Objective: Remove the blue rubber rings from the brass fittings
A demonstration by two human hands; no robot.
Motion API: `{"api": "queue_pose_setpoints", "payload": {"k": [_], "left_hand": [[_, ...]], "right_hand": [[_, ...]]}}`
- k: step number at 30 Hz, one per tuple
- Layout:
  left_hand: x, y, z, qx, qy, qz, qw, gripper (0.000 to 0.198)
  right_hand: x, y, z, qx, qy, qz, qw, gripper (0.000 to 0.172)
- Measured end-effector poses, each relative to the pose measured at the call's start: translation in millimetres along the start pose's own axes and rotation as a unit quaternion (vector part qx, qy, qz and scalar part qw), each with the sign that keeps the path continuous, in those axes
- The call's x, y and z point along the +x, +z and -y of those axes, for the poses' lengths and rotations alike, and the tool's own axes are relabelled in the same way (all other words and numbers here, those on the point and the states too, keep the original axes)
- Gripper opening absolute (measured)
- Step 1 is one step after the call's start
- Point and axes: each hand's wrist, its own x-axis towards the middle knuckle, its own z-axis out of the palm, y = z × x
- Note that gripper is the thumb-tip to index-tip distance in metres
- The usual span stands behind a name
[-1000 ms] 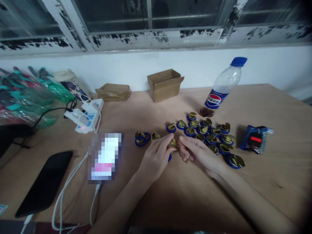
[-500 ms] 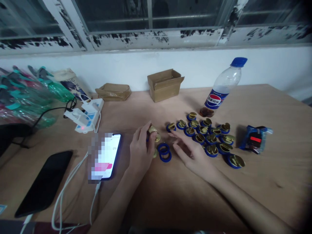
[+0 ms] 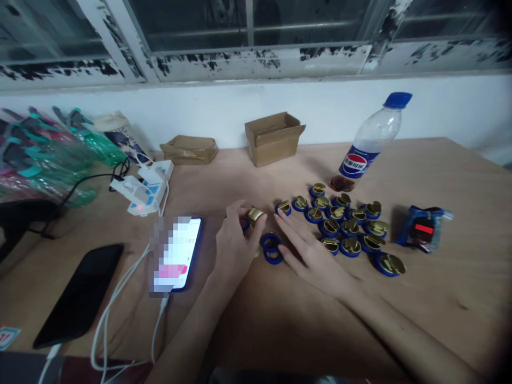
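Observation:
My left hand (image 3: 236,240) is closed, pinching a small shiny gold metal piece (image 3: 256,214) between thumb and fingers. Under that hand, part of a blue ring and another gold piece show; the rest is hidden. Two loose blue rings (image 3: 272,248) overlap on the table between my hands. My right hand (image 3: 310,250) is low over the tabletop with fingers stretched out and nothing in them. Its fingertips are close to a gold piece seated in a blue ring (image 3: 284,208). Several more such gold-and-blue pieces (image 3: 330,228) are grouped beyond and to the right of it.
A cola bottle (image 3: 362,144) leans behind the group, and a blue plastic packet (image 3: 426,229) lies right. Cardboard boxes (image 3: 276,144) stand by the wall. Left are a lit phone (image 3: 182,250), a dark phone (image 3: 80,293), a power strip (image 3: 150,194), white cables and green plastic bottles (image 3: 60,154).
My left hand has lifted and turned the gold piece, so its flat face now shows. The fingers of my right hand have straightened and lowered. The view has shifted slightly.

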Motion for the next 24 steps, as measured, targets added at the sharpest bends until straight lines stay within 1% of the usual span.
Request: {"api": "queue_pose_setpoints", "payload": {"k": [4,8,10,13,17,21,24], "left_hand": [[-1,1.7,2,-0.014,-0.010,0.016,1.000,0.037],[-3,2.7,1,-0.016,-0.037,0.051,0.998,0.031],[-3,2.8,1,-0.010,-0.036,0.064,0.997,0.030],[-2,2.2,3,-0.004,-0.017,0.050,0.999,0.030],[1,0.7,7,-0.002,-0.006,0.025,1.000,0.030],[2,1.1,9,0.021,-0.010,0.025,0.999,0.028],[1,2.8,10,0.030,0.010,0.023,0.999,0.027]], "right_hand": [[-1,-1,0,0.015,0.027,-0.027,0.999,0.056],[0,-7,4,0.041,0.089,-0.069,0.993,0.046],[0,-11,7,0.048,0.115,-0.088,0.988,0.043],[0,-14,10,0.061,0.142,-0.099,0.983,0.037],[0,-14,12,0.059,0.153,-0.101,0.981,0.030],[0,-12,12,0.054,0.157,-0.115,0.979,0.027],[0,-11,12,0.052,0.148,-0.118,0.980,0.025]]}}
